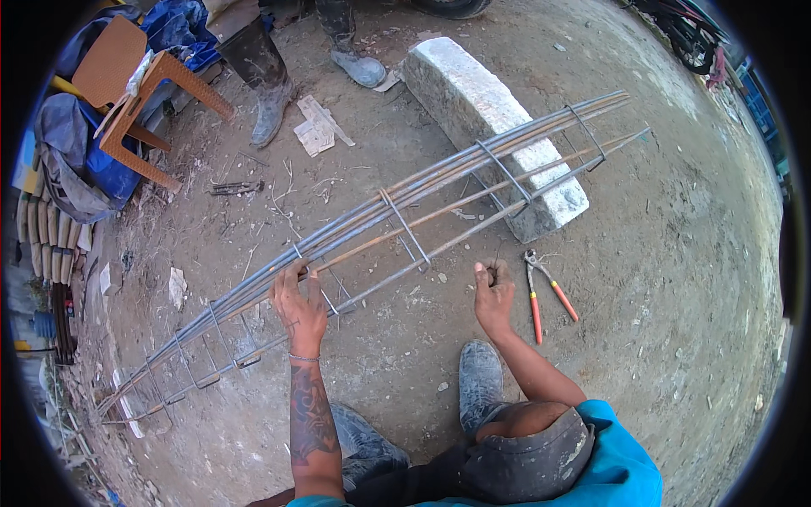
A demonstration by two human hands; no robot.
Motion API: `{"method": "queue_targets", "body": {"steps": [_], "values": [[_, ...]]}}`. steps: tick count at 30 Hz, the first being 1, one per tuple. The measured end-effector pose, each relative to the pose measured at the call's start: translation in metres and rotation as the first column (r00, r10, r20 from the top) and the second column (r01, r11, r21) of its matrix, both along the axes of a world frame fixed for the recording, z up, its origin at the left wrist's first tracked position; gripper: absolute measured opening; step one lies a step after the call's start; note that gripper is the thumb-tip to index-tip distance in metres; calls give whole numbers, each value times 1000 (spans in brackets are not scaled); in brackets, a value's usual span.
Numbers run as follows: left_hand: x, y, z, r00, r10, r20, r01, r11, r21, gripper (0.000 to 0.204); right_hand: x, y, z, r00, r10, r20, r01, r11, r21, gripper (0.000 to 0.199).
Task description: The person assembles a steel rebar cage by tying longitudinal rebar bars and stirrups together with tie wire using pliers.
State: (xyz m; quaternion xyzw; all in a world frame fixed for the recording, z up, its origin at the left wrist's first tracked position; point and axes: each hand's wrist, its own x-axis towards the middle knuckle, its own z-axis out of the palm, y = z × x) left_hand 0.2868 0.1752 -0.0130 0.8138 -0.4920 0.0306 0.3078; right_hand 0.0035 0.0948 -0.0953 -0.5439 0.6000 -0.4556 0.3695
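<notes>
A long rebar cage [439, 204] of steel bars and square stirrups runs slantwise in front of me, from the lower left to the upper right. My left hand [300, 306] is closed on its near bars beside a stirrup, thumb and fingers around the steel. Apart from the cage, my right hand [493, 297] is held in a pinch. A faint thin strand seems to rise by those fingers, but what they hold is too small to make out. End-cutting pincers [541, 291] with red handles lie spread on the dirt just right of that hand.
A long whitish concrete block [481, 93] props up the cage's far end. Another hand tool [236, 188] and paper scraps [318, 125] lie on the ground. Someone's boots [272, 111] stand beyond. At left is a tipped brown plastic chair [114, 63] by blue tarps [182, 34].
</notes>
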Motion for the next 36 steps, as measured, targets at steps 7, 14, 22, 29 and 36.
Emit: {"method": "queue_targets", "body": {"steps": [7,14,22,29,36], "values": [[4,4,-7,998,26,-50,-27,999,-25,19,-37,-91,100,834,-28,-551,-210,908,-364,25],[14,14,-1,995,49,83,-42,996,-82,21,9,-100,104,600,216,-771,-513,843,-163,34],[11,13,-5,998,42,38,-36,991,-126,20,8,-103,89,598,210,-773,-507,847,-163,37],[1,10,-11,999,7,48,2,983,-183,23,-9,-115,74,616,150,-773,-467,860,-205,36],[14,19,1,1000,4,16,-3,997,-82,20,12,-99,83,756,112,-645,-423,835,-351,30]]}}
